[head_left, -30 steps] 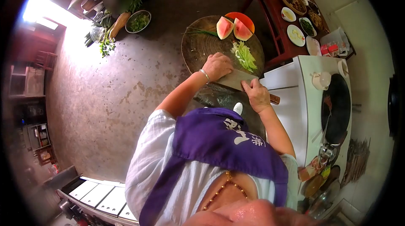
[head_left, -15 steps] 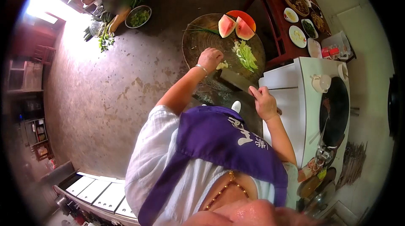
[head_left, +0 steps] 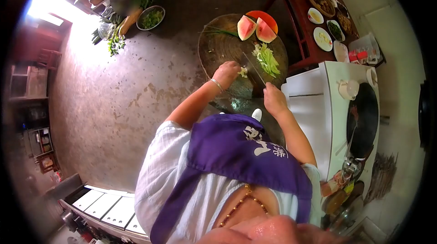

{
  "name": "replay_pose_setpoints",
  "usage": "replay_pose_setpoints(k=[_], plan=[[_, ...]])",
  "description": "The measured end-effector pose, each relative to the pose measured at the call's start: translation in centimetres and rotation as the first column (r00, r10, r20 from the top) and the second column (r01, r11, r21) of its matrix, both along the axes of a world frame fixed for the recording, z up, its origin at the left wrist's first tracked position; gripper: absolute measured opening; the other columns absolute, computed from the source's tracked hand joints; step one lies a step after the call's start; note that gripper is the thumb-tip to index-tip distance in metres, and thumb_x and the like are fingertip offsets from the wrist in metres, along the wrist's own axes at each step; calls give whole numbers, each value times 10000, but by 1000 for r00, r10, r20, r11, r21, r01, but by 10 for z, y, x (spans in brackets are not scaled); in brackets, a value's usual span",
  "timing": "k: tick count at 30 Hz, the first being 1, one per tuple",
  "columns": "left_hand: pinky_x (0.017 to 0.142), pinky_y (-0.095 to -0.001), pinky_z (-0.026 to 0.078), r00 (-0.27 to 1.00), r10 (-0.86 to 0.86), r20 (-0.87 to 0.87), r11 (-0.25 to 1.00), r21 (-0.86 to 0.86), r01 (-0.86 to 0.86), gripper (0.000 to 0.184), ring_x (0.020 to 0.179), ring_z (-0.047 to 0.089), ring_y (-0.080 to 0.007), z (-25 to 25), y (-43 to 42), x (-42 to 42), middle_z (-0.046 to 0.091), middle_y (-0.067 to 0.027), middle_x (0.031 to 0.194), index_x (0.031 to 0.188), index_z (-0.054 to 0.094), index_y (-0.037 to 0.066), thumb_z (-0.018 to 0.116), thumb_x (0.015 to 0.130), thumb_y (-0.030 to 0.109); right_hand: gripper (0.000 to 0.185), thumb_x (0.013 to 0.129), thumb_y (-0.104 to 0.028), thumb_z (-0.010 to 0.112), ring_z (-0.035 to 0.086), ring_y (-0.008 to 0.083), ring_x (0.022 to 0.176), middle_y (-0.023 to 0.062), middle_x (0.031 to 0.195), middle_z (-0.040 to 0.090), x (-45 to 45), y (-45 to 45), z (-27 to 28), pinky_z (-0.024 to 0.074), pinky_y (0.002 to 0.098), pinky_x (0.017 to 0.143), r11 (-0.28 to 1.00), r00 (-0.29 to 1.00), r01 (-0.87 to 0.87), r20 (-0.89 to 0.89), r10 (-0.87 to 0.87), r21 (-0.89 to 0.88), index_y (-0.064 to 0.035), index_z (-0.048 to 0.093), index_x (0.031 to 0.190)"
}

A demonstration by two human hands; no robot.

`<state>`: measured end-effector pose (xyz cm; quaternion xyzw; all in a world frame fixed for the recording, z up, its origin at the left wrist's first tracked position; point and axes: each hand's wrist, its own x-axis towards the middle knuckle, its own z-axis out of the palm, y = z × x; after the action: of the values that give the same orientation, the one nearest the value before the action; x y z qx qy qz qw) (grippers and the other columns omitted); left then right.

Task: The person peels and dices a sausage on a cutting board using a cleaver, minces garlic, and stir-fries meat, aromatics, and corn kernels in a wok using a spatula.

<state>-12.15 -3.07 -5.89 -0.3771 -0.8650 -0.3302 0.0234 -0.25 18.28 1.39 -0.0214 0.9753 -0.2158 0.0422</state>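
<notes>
My right hand (head_left: 275, 100) is closed around the handle of a cleaver (head_left: 255, 69), whose blade shows nearly edge-on over the round wooden chopping block (head_left: 214, 53). Beside the blade lie small pale pieces that look like garlic (head_left: 243, 72). My left hand (head_left: 227, 75) is closed at their left edge, fingers curled together; what is under the fingertips is hidden. To the right of the blade is a pile of cut pale-green vegetable (head_left: 266, 60). Two watermelon wedges (head_left: 246, 27) sit at the far side of the block, by an orange-red plate (head_left: 269, 17).
Thin green stalks (head_left: 221, 31) lie on the block's far left. A red table (head_left: 298, 30) with several dishes stands at right, beyond a white stove counter (head_left: 330, 107) with a dark wok (head_left: 366, 112). A bowl of greens (head_left: 150, 18) is on the floor at the back left.
The cleaver has turned from broad side up, near the block's close edge, to edge-on beside the pale pieces. My right hand moved left and away from me; my left hand shifted slightly nearer.
</notes>
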Motion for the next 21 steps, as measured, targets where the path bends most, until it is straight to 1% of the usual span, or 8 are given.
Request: replay_pose_setpoints(k=[3,6,9,12,14,15,18,21], plan=[[882,-399,463,1000,-14,-7,1000,14,14,228,1008,562,-322,0,1,-1,593,-123,1055,972,643,69,643,746,89,144,907,-147,462,583,436,830,239,872,610,1,-1,7,454,522,724,1000,1000,7,21,-7,-9,-7,489,927],[872,-399,467,998,-69,-11,997,36,69,219,1008,560,-324,3,2,-3,593,-119,1051,972,645,65,624,754,86,153,903,-152,467,585,444,811,248,836,614,-2,-5,4,448,532,715,1000,997,12,74,-10,-25,-1,482,921],[838,-406,474,996,-83,-18,995,56,84,174,972,561,-322,0,3,-6,588,-118,1013,939,640,57,601,775,103,154,904,-152,466,584,455,794,256,807,614,-2,-6,10,440,546,709,999,997,31,68,-29,-38,1,477,916],[802,-414,477,993,-112,-33,992,-58,110,133,932,559,-321,2,3,-7,580,-118,971,891,631,52,584,787,120,145,905,-149,460,587,454,787,251,789,614,-1,-11,5,439,551,701,999,999,3,42,0,-50,-6,478,918],[788,-413,476,993,-103,-54,994,-27,101,120,913,556,-322,-4,5,-9,575,-116,950,870,626,55,578,783,122,144,904,-150,460,588,454,783,253,790,614,-3,-10,-9,439,552,695,999,999,-16,38,18,-38,-9,478,922],[782,-412,476,993,-95,-66,995,-13,95,114,903,554,-323,-6,5,-10,572,-116,940,859,623,56,575,781,123,144,903,-151,460,588,454,782,254,790,613,-5,-12,-8,440,553,692,999,999,-28,34,29,-33,-10,478,925],[783,-404,480,994,-92,-57,995,-49,89,124,909,560,-322,-8,3,-9,576,-110,944,862,631,66,576,757,105,151,905,-154,457,590,454,772,254,785,613,-3,-9,7,445,550,684,999,998,-8,58,11,-51,-7,474,931],[782,-392,486,983,-106,-148,994,12,109,130,909,570,-309,-3,2,-7,576,-101,939,848,624,72,576,729,92,166,914,-163,450,591,455,769,255,784,615,-4,-12,-7,449,547,688,999,998,-26,58,28,-35,0,468,935]])
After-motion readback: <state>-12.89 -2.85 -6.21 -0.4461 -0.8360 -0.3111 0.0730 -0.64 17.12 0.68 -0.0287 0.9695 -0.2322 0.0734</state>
